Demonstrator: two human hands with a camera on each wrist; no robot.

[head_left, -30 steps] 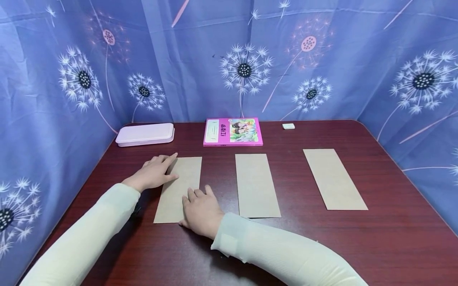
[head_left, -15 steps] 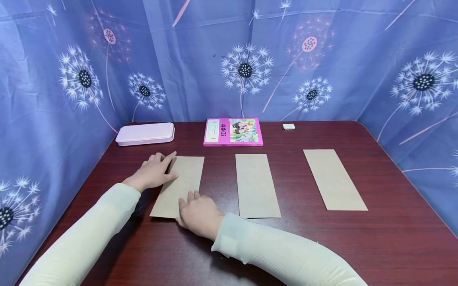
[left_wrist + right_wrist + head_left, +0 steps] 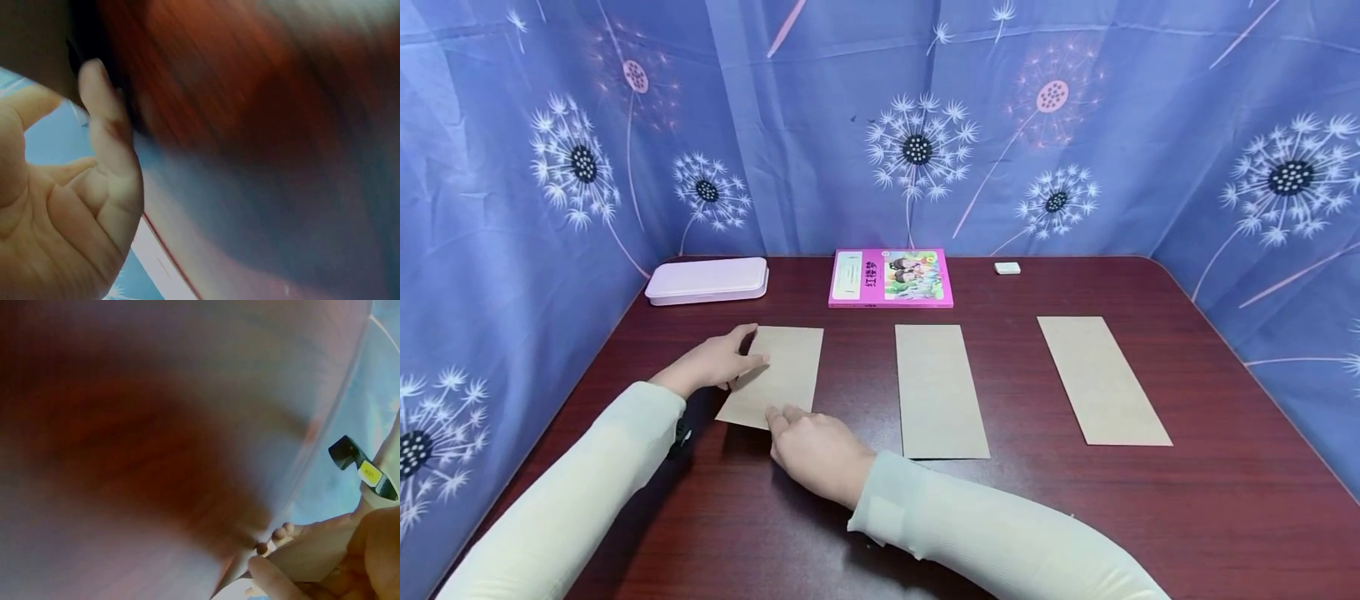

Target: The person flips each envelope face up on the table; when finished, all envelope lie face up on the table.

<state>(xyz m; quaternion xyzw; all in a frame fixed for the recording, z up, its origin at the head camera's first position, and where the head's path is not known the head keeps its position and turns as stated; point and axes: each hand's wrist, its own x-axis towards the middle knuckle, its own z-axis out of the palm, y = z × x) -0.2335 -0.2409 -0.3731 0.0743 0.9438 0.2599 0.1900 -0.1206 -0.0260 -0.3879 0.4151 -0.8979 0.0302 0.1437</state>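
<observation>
A flat brown kraft paper piece (image 3: 778, 367), rectangular, is on the left of the table with its near edge raised off the surface. My left hand (image 3: 715, 360) holds its left edge, thumb on top and the other fingers at or under the side. In the left wrist view the left hand (image 3: 81, 187) has its thumb beside the shaded paper (image 3: 34, 37). At the near right corner, my right hand (image 3: 820, 450) pinches the paper with the thumb hidden. The right wrist view shows the right hand (image 3: 375, 556) beside the paper (image 3: 312, 553), its fingers partly hidden.
Two similar kraft paper pieces lie flat, one in the middle (image 3: 942, 392) and another at right (image 3: 1103, 379). Along the back edge are a pale pink case (image 3: 707, 280), a pink book (image 3: 891, 278) and a white eraser (image 3: 1007, 268). A blue dandelion-print curtain (image 3: 820, 125) surrounds the table.
The paper's near edge has come up off the table and tilted toward me. My left hand has shifted slightly down and left, its fingers now at the paper's side; the right fingers have closed on the corner.
</observation>
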